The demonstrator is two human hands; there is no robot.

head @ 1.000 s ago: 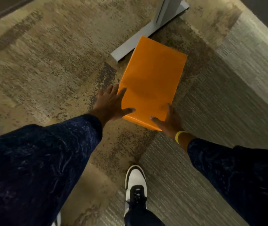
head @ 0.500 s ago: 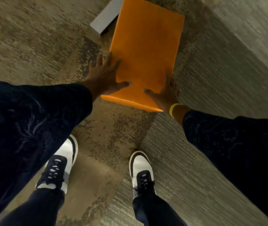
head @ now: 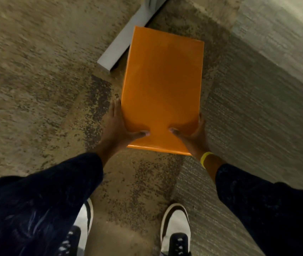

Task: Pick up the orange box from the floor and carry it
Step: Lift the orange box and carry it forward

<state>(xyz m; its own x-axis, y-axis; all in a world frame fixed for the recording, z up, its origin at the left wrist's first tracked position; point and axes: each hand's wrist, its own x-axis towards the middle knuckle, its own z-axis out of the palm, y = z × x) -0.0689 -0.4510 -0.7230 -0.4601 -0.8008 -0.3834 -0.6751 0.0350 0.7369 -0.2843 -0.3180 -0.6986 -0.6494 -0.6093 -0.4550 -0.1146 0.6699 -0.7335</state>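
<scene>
The orange box (head: 162,85) is a flat, glossy rectangle seen from above, its long side running away from me. My left hand (head: 116,126) grips its near left edge, thumb pressed on the top face and fingers along the side. My right hand (head: 195,135), with a yellow wristband, grips the near right corner the same way. Both arms wear dark blue sleeves. Whether the box's underside still touches the carpet is hidden.
A grey metal furniture foot (head: 128,39) lies on the carpet just beyond the box's far left corner. My two black-and-white shoes (head: 175,230) stand on the patterned carpet below the box. A lighter carpet strip (head: 257,100) runs along the right.
Both hands have shifted from resting flat on the box's top to clamping its near side edges with thumbs on top. The box now sits squarer to me and nearer.
</scene>
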